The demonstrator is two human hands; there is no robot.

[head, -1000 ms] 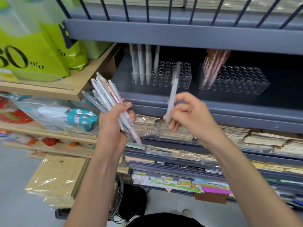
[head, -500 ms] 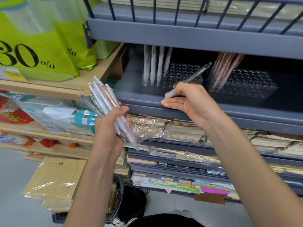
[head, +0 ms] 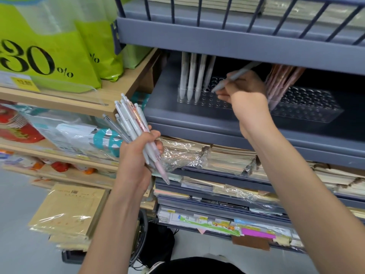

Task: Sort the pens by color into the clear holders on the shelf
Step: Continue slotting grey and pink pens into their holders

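Right hand [head: 244, 91] pinching a grey pen [head: 231, 78], tip seemingly at the left clear holder [head: 205, 97] on the shelf [head: 197, 119], left hand [head: 138, 153] gripping a bundle of pens [head: 134, 127].

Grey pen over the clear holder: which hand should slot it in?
The right hand: it pinches the grey pen, tip over the left holder. The left hand grips the pen bundle.

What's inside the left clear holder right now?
In the left clear holder, four whitish pens stand at its left end; holes beside them are empty. The right hand, holding a grey pen over it, covers its right part.
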